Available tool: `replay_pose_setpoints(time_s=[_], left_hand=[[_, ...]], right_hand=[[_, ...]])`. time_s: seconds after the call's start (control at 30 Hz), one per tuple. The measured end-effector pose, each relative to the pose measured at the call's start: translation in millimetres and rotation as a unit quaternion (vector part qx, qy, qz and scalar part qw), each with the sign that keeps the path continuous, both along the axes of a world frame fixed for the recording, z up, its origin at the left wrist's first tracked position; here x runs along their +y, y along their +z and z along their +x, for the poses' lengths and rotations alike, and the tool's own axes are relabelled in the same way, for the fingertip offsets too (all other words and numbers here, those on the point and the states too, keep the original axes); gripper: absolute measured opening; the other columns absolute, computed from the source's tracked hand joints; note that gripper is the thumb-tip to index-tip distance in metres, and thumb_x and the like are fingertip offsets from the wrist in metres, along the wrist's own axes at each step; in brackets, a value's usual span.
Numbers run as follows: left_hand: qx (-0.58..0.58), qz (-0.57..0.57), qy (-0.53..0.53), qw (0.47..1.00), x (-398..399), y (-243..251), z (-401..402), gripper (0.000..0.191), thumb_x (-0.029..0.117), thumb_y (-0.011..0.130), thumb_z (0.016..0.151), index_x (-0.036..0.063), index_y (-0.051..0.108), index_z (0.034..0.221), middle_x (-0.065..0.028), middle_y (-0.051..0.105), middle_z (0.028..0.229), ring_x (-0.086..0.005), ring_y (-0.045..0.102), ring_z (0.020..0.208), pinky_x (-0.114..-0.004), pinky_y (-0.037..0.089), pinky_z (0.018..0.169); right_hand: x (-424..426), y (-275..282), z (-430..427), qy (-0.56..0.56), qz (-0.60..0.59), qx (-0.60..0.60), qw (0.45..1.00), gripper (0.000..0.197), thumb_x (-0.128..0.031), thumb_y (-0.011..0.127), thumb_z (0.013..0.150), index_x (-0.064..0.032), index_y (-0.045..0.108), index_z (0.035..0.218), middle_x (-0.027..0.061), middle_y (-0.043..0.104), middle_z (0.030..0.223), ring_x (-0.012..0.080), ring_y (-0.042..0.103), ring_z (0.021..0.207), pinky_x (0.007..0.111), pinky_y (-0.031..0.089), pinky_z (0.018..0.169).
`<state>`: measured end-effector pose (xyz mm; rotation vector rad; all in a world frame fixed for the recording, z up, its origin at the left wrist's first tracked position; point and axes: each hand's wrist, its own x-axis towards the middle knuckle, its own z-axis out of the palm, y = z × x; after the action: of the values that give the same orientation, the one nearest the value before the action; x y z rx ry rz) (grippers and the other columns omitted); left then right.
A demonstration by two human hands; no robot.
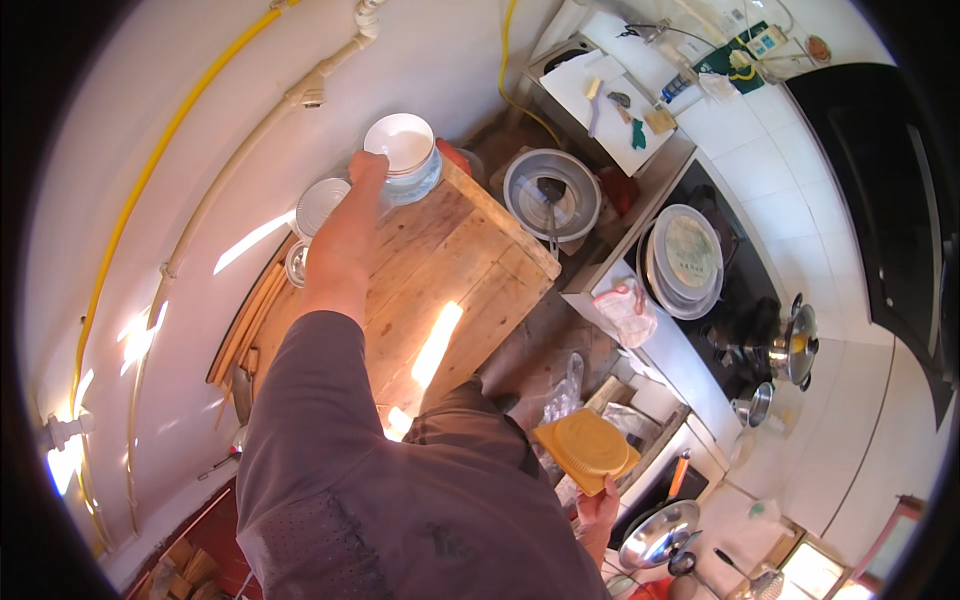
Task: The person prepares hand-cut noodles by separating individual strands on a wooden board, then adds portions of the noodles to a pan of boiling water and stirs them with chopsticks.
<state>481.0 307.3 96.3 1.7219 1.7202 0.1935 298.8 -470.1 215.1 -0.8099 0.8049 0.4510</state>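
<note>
My left hand point(369, 166) reaches to the far corner of a wooden table point(442, 255) and grips the rim of a white bowl point(401, 141). This bowl tops a stack that rests on blue-patterned bowls point(416, 184). Beside my left forearm lie a round ribbed lid point(321, 206) and a small metal dish point(297, 264), partly hidden. Low on the right, my right hand point(598, 501) holds a square yellow plastic piece with a raised, ribbed round middle point(591, 444) by one corner.
A metal basin point(529, 214) with a ladle stands past the table's edge. Right of it, a black cooktop point(731, 277) carries a covered container point(686, 255) and a lidded steel pot point(796, 345). A pink cloth point(626, 311) hangs at the counter edge. A wall bounds the left.
</note>
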Motion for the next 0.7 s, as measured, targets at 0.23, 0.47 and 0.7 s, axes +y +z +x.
replay_pose_setpoints(time_s=[0.23, 0.47, 0.7], left_hand=[[-0.004, -0.02, -0.018, 1.0, 7, 19, -4, 0.028, 0.021, 0.063, 0.077, -0.0007, 0.069, 0.093, -0.0195, 0.069, 0.084, -0.0297, 0.07, 0.071, -0.038, 0.056, 0.071], [-0.084, -0.015, 0.027, 0.996, 8, 16, -15, 0.027, 0.017, 0.061, 0.076, -0.0066, 0.067, 0.088, -0.0207, 0.068, 0.076, -0.0282, 0.068, 0.061, -0.036, 0.056, 0.058], [-0.285, -0.029, 0.045, 0.957, 10, 31, -60, 0.028, 0.007, 0.058, 0.075, -0.0086, 0.062, 0.098, -0.0179, 0.066, 0.086, -0.0228, 0.066, 0.067, -0.033, 0.052, 0.049]], right_hand=[[-10, -7, -9, -0.009, 0.024, 0.009, 1.0, 0.04, -0.014, 0.066, 0.083, -0.0038, 0.054, 0.12, 0.0095, 0.063, 0.116, 0.0267, 0.061, 0.103, 0.041, 0.053, 0.078], [-3, -6, 2, 0.008, -0.007, 0.0, 1.0, 0.036, -0.017, 0.063, 0.086, -0.0034, 0.054, 0.118, 0.0098, 0.064, 0.112, 0.0263, 0.063, 0.098, 0.039, 0.055, 0.072], [48, 9, 50, 0.114, -0.01, -0.076, 0.991, 0.044, -0.015, 0.061, 0.086, -0.0029, 0.049, 0.127, 0.0098, 0.06, 0.121, 0.0268, 0.058, 0.11, 0.041, 0.048, 0.094]])
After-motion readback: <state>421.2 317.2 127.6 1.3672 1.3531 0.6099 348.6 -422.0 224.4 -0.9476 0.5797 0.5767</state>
